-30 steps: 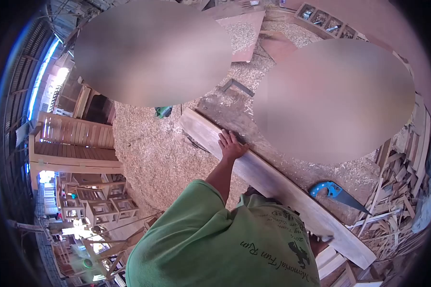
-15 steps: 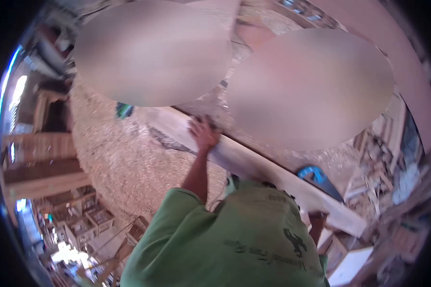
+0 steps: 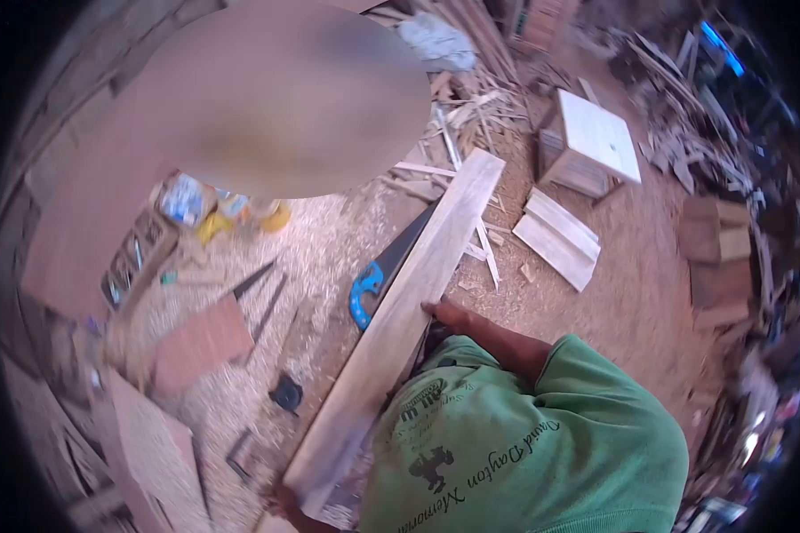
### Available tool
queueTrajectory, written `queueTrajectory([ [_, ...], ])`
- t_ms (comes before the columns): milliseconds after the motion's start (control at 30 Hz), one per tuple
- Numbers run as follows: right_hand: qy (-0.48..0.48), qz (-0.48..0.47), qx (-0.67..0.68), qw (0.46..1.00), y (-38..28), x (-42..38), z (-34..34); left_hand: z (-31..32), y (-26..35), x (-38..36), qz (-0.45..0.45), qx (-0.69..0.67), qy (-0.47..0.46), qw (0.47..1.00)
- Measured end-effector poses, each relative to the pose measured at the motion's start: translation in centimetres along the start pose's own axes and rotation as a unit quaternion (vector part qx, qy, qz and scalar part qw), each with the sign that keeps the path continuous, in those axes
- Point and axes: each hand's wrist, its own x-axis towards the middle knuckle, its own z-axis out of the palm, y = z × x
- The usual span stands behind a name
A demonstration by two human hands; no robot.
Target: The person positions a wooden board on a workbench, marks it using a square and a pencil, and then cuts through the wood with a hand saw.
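Note:
A long pale wooden plank (image 3: 400,306) runs diagonally in front of my green-shirted body, from the lower left to the upper middle. My right hand (image 3: 443,313) grips its near edge about halfway along, part of the fingers hidden by the wood. Toward the lower end, my left hand (image 3: 283,500) reaches across the board and holds its far edge, the fingers small and dark. Close beside the plank's far side lies a hand saw with a blue handle (image 3: 364,291), its dark blade partly covered by the board.
A small pale wooden cabinet (image 3: 596,133) and a grooved panel (image 3: 558,238) stand and lie at the right. Wood scraps (image 3: 480,111) pile up beyond. Left are a reddish board (image 3: 206,345), a black round object (image 3: 285,393), a toolbox (image 3: 138,253) and shavings. A blurred oval hides the upper left.
My view has swung to the right, so the plank now slants the other way across it. My left hand, earlier spread on the plank's face, appears at its lower end.

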Motion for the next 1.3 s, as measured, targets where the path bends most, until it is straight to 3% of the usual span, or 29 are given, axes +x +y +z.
queueTrajectory([
  [67,0.0,-0.012,-0.031,0.999,3.2,2.9,-1.1,-1.2,1.6,0.8,-0.048,-0.019,0.006,0.999],
  [200,0.004,0.057,-0.03,0.998,1.2,0.3,-0.2,-7.3,10.5,6.7,-0.225,-0.091,-0.104,0.965],
  [300,0.007,0.095,-0.051,0.994,0.1,0.2,-0.5,-14.4,16.4,10.3,-0.349,-0.139,-0.204,0.904],
  [333,0.004,0.093,-0.055,0.994,0.7,1.3,-0.9,-16.8,18.4,11.9,-0.352,-0.135,-0.202,0.904],
  [367,0.002,0.091,-0.059,0.994,1.3,2.4,-1.5,-19.7,19.5,13.9,-0.284,-0.211,-0.239,0.904],
  [433,-0.041,0.112,-0.056,0.991,1.6,3.8,-2.9,-26.0,19.8,17.9,-0.203,-0.374,-0.349,0.835],
  [567,-0.091,0.096,-0.097,0.986,1.7,4.4,-4.2,-36.5,15.7,25.9,-0.062,-0.566,-0.416,0.71],
  [667,-0.172,-0.005,-0.167,0.971,1.6,4.9,-5.7,-35.7,16.7,25.5,-0.025,-0.552,-0.412,0.724],
  [767,-0.193,0.015,-0.244,0.95,3.1,6.9,-6.3,-34.8,14.9,26.5,0.043,-0.528,-0.419,0.737],
  [867,-0.19,-0.022,-0.136,0.972,-0.8,2.5,-5.7,-35.4,13.3,28.5,0.069,-0.502,-0.435,0.744],
  [967,-0.208,0.115,-0.128,0.963,-1.3,3.7,-6.6,-34.6,14.3,28.7,0.105,-0.479,-0.438,0.753],
  [1067,-0.175,0.192,0.009,0.966,-2.8,5.4,-9.6,-35.6,13.7,29.7,0.086,-0.508,-0.452,0.728],
  [1200,-0.068,0.139,0.082,0.985,-7.7,4.3,-12.9,-37.8,13.1,29.7,0.045,-0.496,-0.442,0.746],
  [1300,-0.056,0.134,0.132,0.98,-9.4,4.0,-14.6,-39.1,12.7,29.4,0.019,-0.518,-0.4,0.756],
])
